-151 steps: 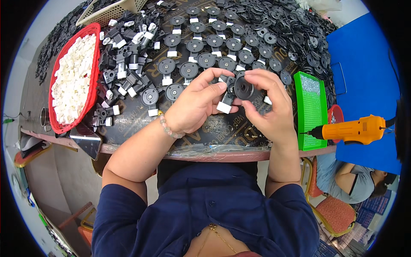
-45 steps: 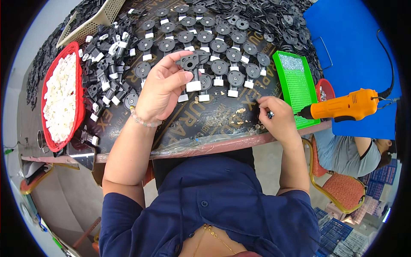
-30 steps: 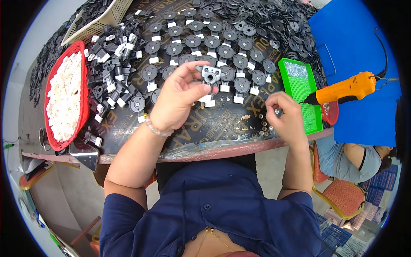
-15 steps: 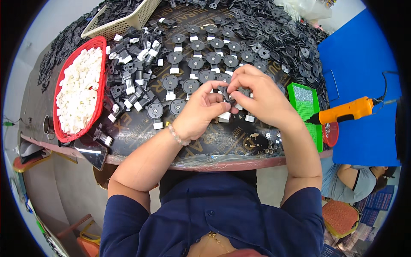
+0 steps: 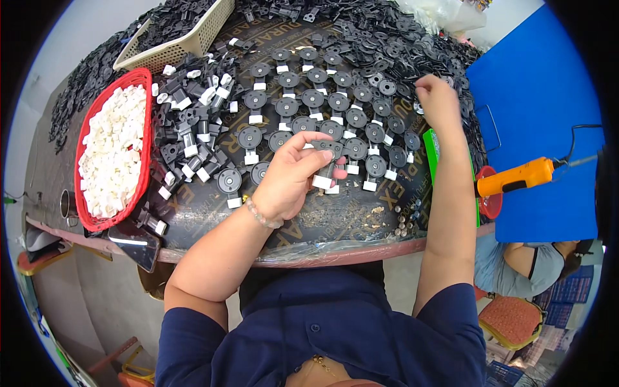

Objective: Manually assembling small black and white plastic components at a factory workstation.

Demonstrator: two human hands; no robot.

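A: Where to find the held part?
B: In the left hand point(image 5: 284, 177), raised over the middle of the bench point(image 5: 316, 226). Note black bracket point(image 5: 327, 149), pinched firmly between thumb and fingers.

A: And the long axis?
B: Running from far edge toward near edge of the bench, with only a slight lean. Black head toward the far edge; white cap point(image 5: 322, 182) toward the near edge.

A: State of the right hand point(image 5: 440, 106)?
B: Placed at the near fringe of the disc pile point(image 5: 412, 48), toward the far right corner of the bench. Fingers curled inward. Unable to tell from this view whether empty or gripping a disc.

A: Which hand nearer to the pile?
B: The right, by a clear margin. The left, well apart, in front of the rows of assembled units point(image 5: 313, 98).

A: Relation to heed?
B: By judgement, treat as governing: direction from bracket head to right fingers. To the right and toward the far edge, with a wide gap between.

A: Anything beside the right forearm?
B: Green tray point(image 5: 431, 151), partly hidden behind; orange driver point(image 5: 516, 179) farther right. Left of the forearm, by the near edge, small metal pieces point(image 5: 402, 226).
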